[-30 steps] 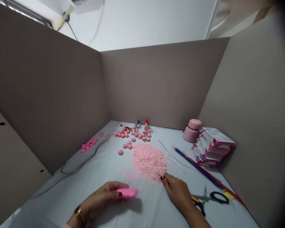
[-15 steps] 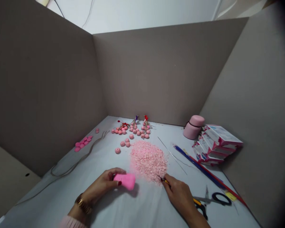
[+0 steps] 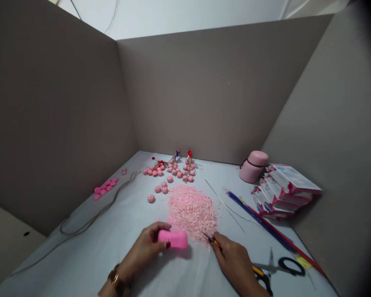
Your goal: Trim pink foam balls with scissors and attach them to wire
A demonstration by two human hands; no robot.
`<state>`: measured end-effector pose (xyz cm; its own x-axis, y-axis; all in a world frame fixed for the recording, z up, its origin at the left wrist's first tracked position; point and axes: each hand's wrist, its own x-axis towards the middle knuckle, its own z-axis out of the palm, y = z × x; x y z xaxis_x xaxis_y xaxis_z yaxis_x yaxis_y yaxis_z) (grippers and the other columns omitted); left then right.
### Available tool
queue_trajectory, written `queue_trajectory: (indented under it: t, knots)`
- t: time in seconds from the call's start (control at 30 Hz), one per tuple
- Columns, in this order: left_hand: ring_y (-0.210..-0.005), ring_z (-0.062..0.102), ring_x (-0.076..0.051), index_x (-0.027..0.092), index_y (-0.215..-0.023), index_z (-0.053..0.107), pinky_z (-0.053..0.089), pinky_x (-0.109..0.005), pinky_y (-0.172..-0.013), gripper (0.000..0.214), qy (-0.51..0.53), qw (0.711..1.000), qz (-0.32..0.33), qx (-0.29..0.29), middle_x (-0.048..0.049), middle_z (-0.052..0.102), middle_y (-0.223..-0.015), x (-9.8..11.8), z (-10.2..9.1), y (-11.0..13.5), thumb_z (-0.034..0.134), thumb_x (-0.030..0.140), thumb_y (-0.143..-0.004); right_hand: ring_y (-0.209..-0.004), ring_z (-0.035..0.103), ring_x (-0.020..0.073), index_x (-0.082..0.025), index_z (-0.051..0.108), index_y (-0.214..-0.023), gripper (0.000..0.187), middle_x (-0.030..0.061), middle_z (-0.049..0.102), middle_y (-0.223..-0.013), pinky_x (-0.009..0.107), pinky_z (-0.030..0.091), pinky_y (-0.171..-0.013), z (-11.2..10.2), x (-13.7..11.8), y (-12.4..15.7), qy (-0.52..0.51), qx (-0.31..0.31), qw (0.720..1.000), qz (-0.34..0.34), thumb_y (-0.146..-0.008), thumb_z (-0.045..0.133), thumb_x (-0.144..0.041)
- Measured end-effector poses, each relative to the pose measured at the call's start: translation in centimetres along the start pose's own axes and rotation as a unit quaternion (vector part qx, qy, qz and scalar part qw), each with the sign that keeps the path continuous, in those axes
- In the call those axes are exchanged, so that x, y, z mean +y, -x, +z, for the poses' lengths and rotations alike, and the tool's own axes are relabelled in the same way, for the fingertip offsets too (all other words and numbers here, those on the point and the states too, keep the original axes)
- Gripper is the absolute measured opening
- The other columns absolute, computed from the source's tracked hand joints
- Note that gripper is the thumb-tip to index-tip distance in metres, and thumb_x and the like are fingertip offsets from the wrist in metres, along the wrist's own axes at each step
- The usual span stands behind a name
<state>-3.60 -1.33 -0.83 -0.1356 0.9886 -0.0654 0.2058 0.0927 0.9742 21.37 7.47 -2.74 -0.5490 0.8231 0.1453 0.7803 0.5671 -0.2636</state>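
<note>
My left hand (image 3: 144, 251) is closed round a bright pink block (image 3: 173, 239) and holds it low over the white table (image 3: 89, 260), just left of a heap of pale pink shavings (image 3: 193, 210). My right hand (image 3: 233, 260) pinches a thin pointed tool with a yellow grip (image 3: 210, 239). The tool's tip touches the near edge of the heap. A gold watch sits on my left wrist.
Small pink balls (image 3: 173, 172) on wire stems lie behind the heap, flat pink discs (image 3: 105, 187) at the left beside brown wires (image 3: 95, 214). Right: pink jar (image 3: 252, 166), stacked boxes (image 3: 286, 189), blue and red sticks (image 3: 266, 225), scissors (image 3: 281, 266). Grey partitions enclose three sides.
My left hand has carried the pink block to the right, closer to the shavings and the tool. The view has tilted down slightly. My right hand has hardly moved.
</note>
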Motion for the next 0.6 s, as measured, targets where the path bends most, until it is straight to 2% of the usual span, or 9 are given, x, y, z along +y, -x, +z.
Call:
queue_trajectory:
  t: [0.07, 0.1, 0.2, 0.3, 0.43, 0.53, 0.6]
  knots:
    - [-0.064, 0.058, -0.015, 0.015, -0.088, 0.068, 0.044, -0.022, -0.057, 0.026, -0.026, 0.999, 0.007, -0.024, -0.0024, 0.066, -0.075, 0.2, 0.9, 1.2, 0.067, 0.021, -0.063, -0.063, 0.066, 0.0194, -0.024, 0.055, -0.079, 0.016, -0.0021, 0.067, -0.069, 0.025, 0.034, -0.052, 0.1, 0.1, 0.0, -0.001, 0.002, 1.0, -0.002, -0.084, 0.042, -0.016]
    - [-0.069, 0.059, -0.016, 0.016, -0.085, 0.07, 0.045, -0.024, -0.062, 0.021, -0.041, 0.999, 0.016, -0.02, -0.0028, 0.067, -0.078, 0.3, 1.1, 1.4, 0.067, 0.019, -0.065, -0.063, 0.066, 0.0194, -0.024, 0.054, -0.078, 0.016, -0.002, 0.067, -0.069, 0.025, 0.035, -0.052, 0.2, 0.1, 0.0, -0.001, 0.004, 1.0, -0.003, -0.084, 0.042, -0.016]
    - [-0.088, 0.06, -0.02, 0.021, -0.098, 0.067, 0.043, -0.029, -0.081, 0.029, -0.084, 0.995, 0.034, 0.031, -0.0045, 0.068, -0.097, 0.5, 1.3, 1.3, 0.062, 0.016, -0.07, -0.062, 0.066, 0.0189, -0.024, 0.053, -0.077, 0.016, -0.0018, 0.066, -0.068, 0.025, 0.036, -0.052, 0.2, 0.2, 0.1, -0.004, 0.016, 1.0, -0.003, -0.084, 0.042, -0.017]
    - [-0.092, 0.061, -0.023, 0.019, -0.104, 0.064, 0.044, -0.033, -0.084, 0.033, -0.111, 0.992, 0.028, 0.06, -0.0077, 0.068, -0.102, 0.0, 1.3, 1.0, 0.06, 0.016, -0.072, -0.063, 0.066, 0.0183, -0.024, 0.053, -0.084, 0.016, -0.0002, 0.067, -0.07, 0.024, 0.038, -0.053, -0.2, -0.5, 0.3, -0.011, 0.035, 0.999, -0.001, -0.086, 0.038, -0.019]
    - [-0.098, 0.06, -0.025, 0.015, -0.113, 0.057, 0.045, -0.038, -0.087, 0.035, -0.126, 0.988, 0.027, 0.087, -0.0128, 0.064, -0.11, -1.0, 2.3, 2.4, 0.054, 0.025, -0.08, -0.069, 0.064, 0.0172, -0.023, 0.054, -0.086, 0.027, 0.0035, 0.065, -0.078, 0.025, 0.042, -0.059, -0.5, -3.6, 1.2, -0.043, 0.067, 0.995, -0.052, -0.09, 0.028, -0.017]
    - [-0.103, 0.058, -0.025, 0.018, -0.109, 0.058, 0.044, -0.038, -0.09, 0.029, -0.132, 0.985, 0.041, 0.1, -0.0121, 0.063, -0.112, -1.3, 3.1, 3.9, 0.052, 0.029, -0.083, -0.063, 0.065, 0.0165, -0.023, 0.053, -0.085, 0.025, 0.001, 0.065, -0.072, 0.023, 0.041, -0.055, 0.3, -6.6, 2.0, -0.066, 0.019, 0.994, -0.08, -0.089, 0.03, -0.014]
    - [-0.101, 0.059, -0.025, 0.019, -0.11, 0.057, 0.045, -0.038, -0.089, 0.03, -0.141, 0.982, 0.042, 0.121, -0.0116, 0.064, -0.11, -1.3, 3.4, 4.6, 0.053, 0.031, -0.083, -0.06, 0.066, 0.0172, -0.022, 0.053, -0.097, 0.025, 0.0005, 0.067, -0.072, 0.023, 0.04, -0.05, 1.1, -8.0, 2.4, -0.06, -0.016, 0.993, -0.097, -0.087, 0.032, -0.012]
